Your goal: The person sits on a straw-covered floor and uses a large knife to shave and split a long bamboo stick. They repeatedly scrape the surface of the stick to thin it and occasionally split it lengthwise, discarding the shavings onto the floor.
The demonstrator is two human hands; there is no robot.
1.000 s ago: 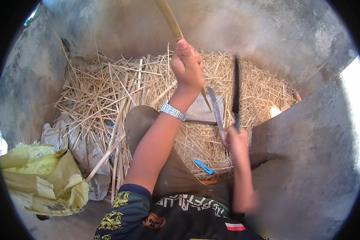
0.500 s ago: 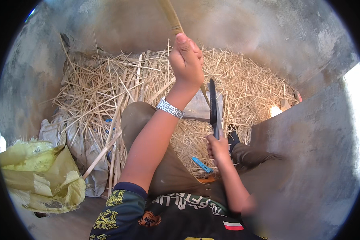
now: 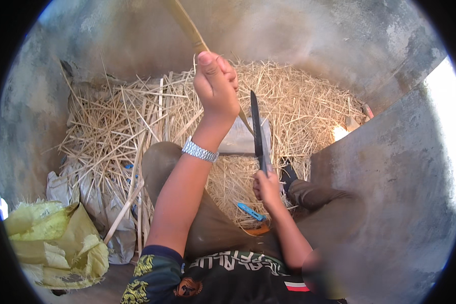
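Note:
My left hand (image 3: 215, 88) is raised over the straw, its thumb and fingers closed around a long, thin bamboo strip (image 3: 190, 29). The strip runs up past the top of the picture. Its lower end comes out below the fist and slants down to the knife blade. In my right hand (image 3: 268, 188) is a long dark-bladed knife (image 3: 256, 119), gripped by the handle with its tip pointing away from me. Behind the blade lies a flat grey block (image 3: 235, 144). Whether the strip's edge touches the blade is hard to make out.
Straw-like shavings (image 3: 299, 111) cover the floor between my legs and the grey walls (image 3: 289, 30). A blue utility knife (image 3: 251, 212) lies close to my lap, beside an orange object (image 3: 258, 230). A frayed yellow sack (image 3: 81, 253) sits at left.
The whole view has shifted slightly left. My left hand has moved a little left and nearer, and the strip leans further left. The knife stays near the block.

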